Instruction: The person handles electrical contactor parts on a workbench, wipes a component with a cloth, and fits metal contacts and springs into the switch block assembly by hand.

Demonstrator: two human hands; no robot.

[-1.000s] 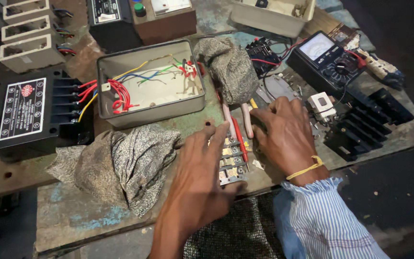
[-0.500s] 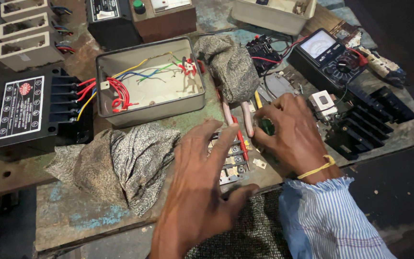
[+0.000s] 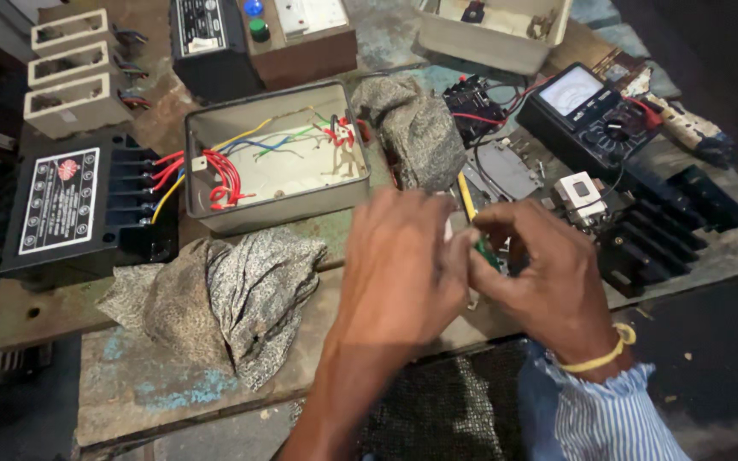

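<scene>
Worn, paint-flecked workbench (image 3: 130, 376), dim surroundings

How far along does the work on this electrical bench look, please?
Done: the open grey box already has wires inside. In hand: the right hand pinches a green-and-yellow tool, the left hand covering whatever lies beneath. Left: the box has no cover on; the meter sits untouched.

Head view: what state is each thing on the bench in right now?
Grey wiring box: lid off, wires exposed.
Analogue meter: lying face up.
Patterned rag: crumpled, flat on bench.
Second rag: bunched beside the box.
Green-handled tool: pinched in right hand.
Left hand: over the small part, hiding it.
</scene>
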